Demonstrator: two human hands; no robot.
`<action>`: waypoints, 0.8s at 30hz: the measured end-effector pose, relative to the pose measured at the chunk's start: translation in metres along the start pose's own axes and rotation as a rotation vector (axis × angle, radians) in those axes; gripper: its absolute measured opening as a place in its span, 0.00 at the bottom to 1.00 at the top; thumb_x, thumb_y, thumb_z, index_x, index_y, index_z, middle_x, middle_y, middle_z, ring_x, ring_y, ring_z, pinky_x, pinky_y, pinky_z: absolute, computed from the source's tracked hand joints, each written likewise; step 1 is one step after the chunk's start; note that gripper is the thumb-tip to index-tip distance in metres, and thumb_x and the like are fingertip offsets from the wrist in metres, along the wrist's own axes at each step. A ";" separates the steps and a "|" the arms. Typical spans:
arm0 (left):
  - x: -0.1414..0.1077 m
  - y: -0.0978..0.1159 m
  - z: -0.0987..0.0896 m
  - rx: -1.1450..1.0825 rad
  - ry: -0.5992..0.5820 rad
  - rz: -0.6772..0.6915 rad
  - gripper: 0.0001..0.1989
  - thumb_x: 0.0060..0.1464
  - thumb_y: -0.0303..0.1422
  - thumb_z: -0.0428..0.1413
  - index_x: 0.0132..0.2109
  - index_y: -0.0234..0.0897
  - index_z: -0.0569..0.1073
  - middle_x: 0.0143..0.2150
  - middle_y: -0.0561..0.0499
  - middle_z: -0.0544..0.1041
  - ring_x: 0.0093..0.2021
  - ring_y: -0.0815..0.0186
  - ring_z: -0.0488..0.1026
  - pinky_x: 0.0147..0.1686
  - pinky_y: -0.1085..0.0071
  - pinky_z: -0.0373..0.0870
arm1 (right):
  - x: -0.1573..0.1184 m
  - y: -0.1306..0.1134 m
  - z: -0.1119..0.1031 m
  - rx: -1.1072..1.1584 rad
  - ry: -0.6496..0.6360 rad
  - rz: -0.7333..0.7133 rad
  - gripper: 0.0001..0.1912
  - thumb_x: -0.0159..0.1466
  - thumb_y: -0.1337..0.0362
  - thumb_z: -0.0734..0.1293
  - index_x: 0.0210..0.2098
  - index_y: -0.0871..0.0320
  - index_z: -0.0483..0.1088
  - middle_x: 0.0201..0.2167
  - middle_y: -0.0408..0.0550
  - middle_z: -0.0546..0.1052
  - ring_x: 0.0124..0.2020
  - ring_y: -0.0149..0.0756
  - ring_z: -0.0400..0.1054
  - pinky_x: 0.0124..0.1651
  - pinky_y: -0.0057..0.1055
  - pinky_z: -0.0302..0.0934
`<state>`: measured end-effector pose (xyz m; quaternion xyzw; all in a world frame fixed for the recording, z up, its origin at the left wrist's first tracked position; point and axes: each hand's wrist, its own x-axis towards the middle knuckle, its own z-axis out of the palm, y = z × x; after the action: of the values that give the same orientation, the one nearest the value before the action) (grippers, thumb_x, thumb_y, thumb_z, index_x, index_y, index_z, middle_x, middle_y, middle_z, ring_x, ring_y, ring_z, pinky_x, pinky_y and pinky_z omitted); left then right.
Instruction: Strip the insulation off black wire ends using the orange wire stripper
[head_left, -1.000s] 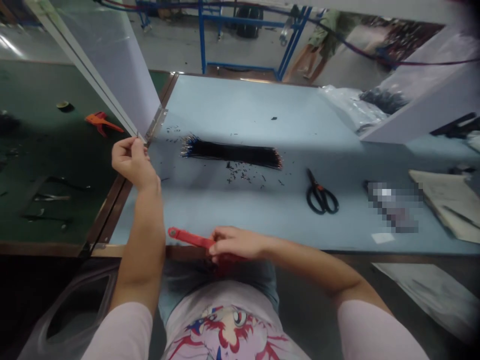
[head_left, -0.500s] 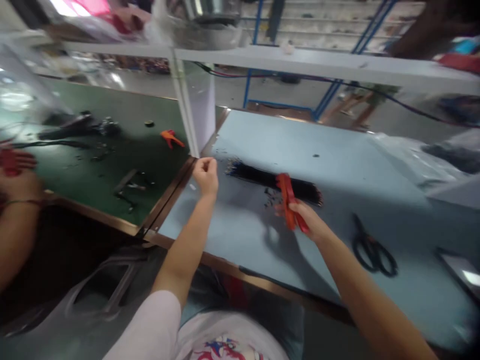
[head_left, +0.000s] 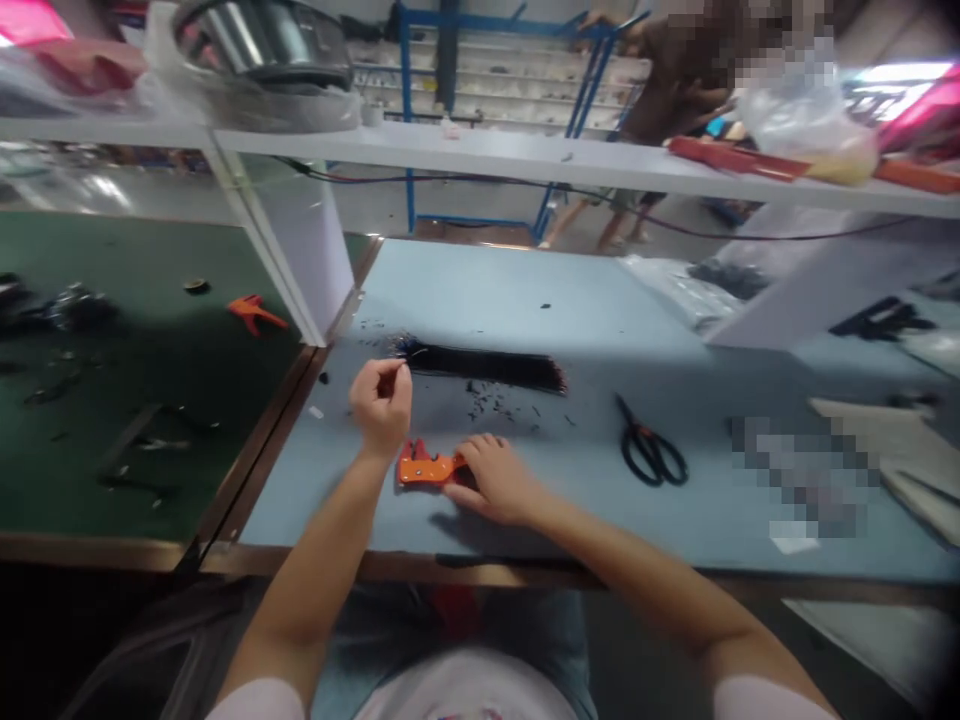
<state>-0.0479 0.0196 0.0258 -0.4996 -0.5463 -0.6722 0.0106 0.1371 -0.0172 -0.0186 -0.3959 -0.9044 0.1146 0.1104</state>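
Note:
A long bundle of black wires (head_left: pixel 480 368) lies across the pale blue bench top (head_left: pixel 525 290), with its coloured ends at both sides. My left hand (head_left: pixel 381 405) is pinched just in front of the bundle's left end, and a thin wire (head_left: pixel 415 352) seems to run from its fingertips. My right hand (head_left: pixel 499 480) is closed over the handle of an orange wire stripper (head_left: pixel 424 465), whose notched head rests on the bench close to my left wrist. Small black wire offcuts (head_left: pixel 487 403) are scattered between the bundle and my hands.
Black-handled scissors (head_left: pixel 651 450) lie to the right. Beyond them are a blurred object (head_left: pixel 799 475) and papers (head_left: pixel 877 440). A white panel (head_left: pixel 296 240) stands at the bench's left corner, beside a green bench (head_left: pixel 127 420). A shelf (head_left: pixel 525 150) runs overhead, and a person (head_left: pixel 690 100) stands behind.
My right hand has come down from above the bundle, bringing the stripper to the bench. My left hand now sits before the bundle's left end. The view has tilted back level.

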 end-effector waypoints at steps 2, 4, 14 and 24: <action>-0.008 0.005 0.003 0.001 -0.049 0.054 0.07 0.52 0.33 0.52 0.31 0.35 0.72 0.24 0.54 0.69 0.24 0.73 0.64 0.25 0.77 0.61 | 0.007 0.019 -0.005 0.046 0.058 0.006 0.21 0.64 0.51 0.58 0.49 0.61 0.63 0.45 0.55 0.70 0.47 0.42 0.63 0.49 0.39 0.57; -0.015 0.010 0.005 -0.025 -0.089 0.095 0.05 0.52 0.31 0.53 0.31 0.35 0.72 0.24 0.55 0.69 0.23 0.74 0.63 0.23 0.77 0.60 | 0.016 0.046 -0.013 0.018 0.144 0.070 0.23 0.66 0.54 0.57 0.54 0.64 0.59 0.50 0.59 0.68 0.51 0.43 0.61 0.53 0.39 0.55; -0.055 0.025 0.010 -0.100 -0.433 0.628 0.07 0.48 0.26 0.54 0.37 0.37 0.70 0.24 0.54 0.74 0.24 0.72 0.68 0.26 0.75 0.64 | 0.064 0.190 -0.017 -0.237 0.059 0.177 0.34 0.63 0.49 0.59 0.64 0.57 0.49 0.65 0.56 0.52 0.65 0.55 0.42 0.61 0.54 0.41; -0.071 0.025 0.014 -0.036 -0.478 0.712 0.05 0.50 0.33 0.52 0.33 0.38 0.71 0.23 0.56 0.74 0.21 0.74 0.69 0.20 0.75 0.62 | 0.104 0.202 -0.011 -0.191 0.195 0.118 0.21 0.64 0.57 0.55 0.49 0.61 0.70 0.44 0.62 0.72 0.47 0.53 0.64 0.51 0.52 0.55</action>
<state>0.0107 -0.0178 -0.0055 -0.7987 -0.3151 -0.5014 0.1063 0.2106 0.1947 -0.0566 -0.4665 -0.8713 -0.0048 0.1526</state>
